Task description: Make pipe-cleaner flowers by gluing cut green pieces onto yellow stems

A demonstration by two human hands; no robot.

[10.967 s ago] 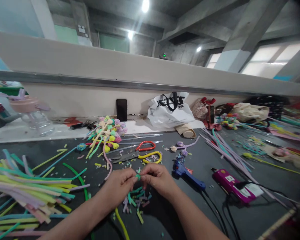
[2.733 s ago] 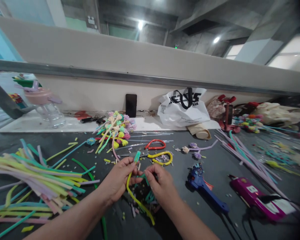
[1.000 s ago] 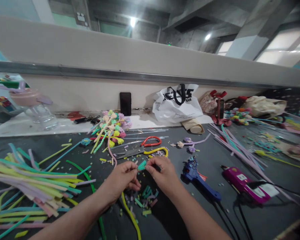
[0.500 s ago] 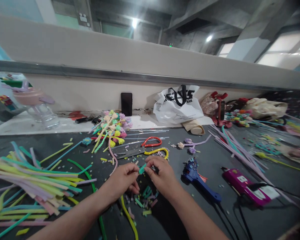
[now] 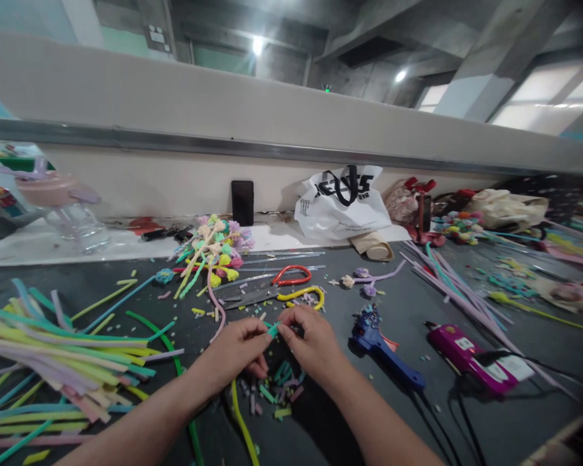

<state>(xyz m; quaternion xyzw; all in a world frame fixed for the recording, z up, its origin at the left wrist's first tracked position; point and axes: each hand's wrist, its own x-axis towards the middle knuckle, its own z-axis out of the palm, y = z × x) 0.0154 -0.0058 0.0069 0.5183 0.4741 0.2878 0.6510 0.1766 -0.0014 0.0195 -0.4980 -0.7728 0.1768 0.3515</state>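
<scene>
L hand (image 5: 240,349) & R hand (image 5: 308,336) are pinching a small teal fuzzy piece (image 5: 273,331) over the black counter (image 5: 403,298); it's looking unfinished, w/ multicoloured fuzzy flowers (image 5: 214,244) lying apparently done behind, pastel fuzzy stems (image 5: 53,353) lying unused.

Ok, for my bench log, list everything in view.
Ceiling lights: 2, white, top
Drinking bottle: 1, clear and pink, left
Phone: 1, black, back centre
Shopping bag: 1, white, right of phone
Flower bunch: 1, multicoloured, near phone
Scissors: 1, red-yellow handles, centre
Strips: many, multicoloured, left
Glue gun: 1, blue, right
Corded device: 1, magenta, farther right
Scraps: many, mixed, lower centre
Short strip: 1, teal, centre
Left hand: 1, bare, centre
Right hand: 1, bare, centre
</scene>
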